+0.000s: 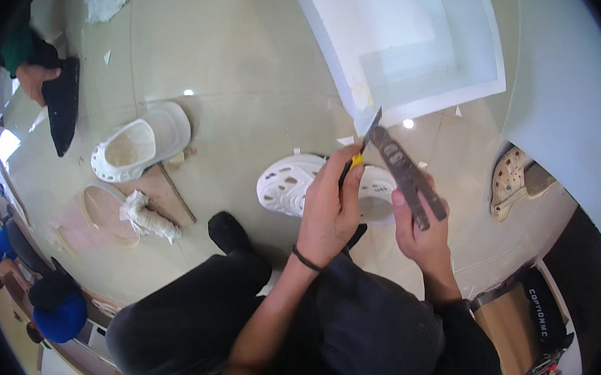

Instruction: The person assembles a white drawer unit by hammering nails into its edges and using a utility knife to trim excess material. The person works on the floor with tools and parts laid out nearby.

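A utility knife with a yellow and black handle is gripped in my left hand, its blade pointing up and away from me. In my right hand is a dark brown flat strip with a rounded far end, a pale round mark and a forked near end. The blade is close to the strip's far end; whether they touch I cannot tell. Below both hands a white clog with cut-out holes lies on the floor, partly hidden by my left hand.
Ahead stands a large white open box. On the left are another white clog, a brown board and a crumpled white cloth. A beige clog lies at right. Another person's hand is at far left.
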### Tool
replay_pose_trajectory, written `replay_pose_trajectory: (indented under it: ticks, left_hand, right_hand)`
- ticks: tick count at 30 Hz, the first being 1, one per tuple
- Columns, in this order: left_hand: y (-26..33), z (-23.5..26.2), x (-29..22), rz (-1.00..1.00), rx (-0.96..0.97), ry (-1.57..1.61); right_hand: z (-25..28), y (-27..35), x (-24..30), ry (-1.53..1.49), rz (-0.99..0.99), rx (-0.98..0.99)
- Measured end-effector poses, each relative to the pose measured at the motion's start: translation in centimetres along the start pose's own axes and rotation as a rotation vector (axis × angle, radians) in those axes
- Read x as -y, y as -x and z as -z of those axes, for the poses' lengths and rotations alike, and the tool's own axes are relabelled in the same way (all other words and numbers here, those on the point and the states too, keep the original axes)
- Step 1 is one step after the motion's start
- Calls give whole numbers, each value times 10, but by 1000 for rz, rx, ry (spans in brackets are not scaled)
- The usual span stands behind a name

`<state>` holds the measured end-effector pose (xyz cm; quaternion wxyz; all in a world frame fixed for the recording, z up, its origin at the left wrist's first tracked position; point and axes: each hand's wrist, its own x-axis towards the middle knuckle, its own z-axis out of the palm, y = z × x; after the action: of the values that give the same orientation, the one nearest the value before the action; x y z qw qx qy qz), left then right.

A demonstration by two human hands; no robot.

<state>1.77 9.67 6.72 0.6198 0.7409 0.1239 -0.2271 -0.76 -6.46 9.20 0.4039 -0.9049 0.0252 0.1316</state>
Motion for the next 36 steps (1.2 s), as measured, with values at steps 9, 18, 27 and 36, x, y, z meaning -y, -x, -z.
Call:
replay_pose_trajectory:
  ticks: [9,18,27,36]
  left_hand:
    - [0,-1,9,-95,-50,33]
    - [-3,-1,22,-105,-41,17]
    - [-8,3,27,-73,10,-23]
    - [-10,3,25,-13,34,47]
  right_hand:
    - [2,-10,4,-39,62,-112]
    - [5,-14,9,-104,-22,-114]
    - [12,-20,13,-174,-34,-140]
    - [14,-24,16,5,90,-81]
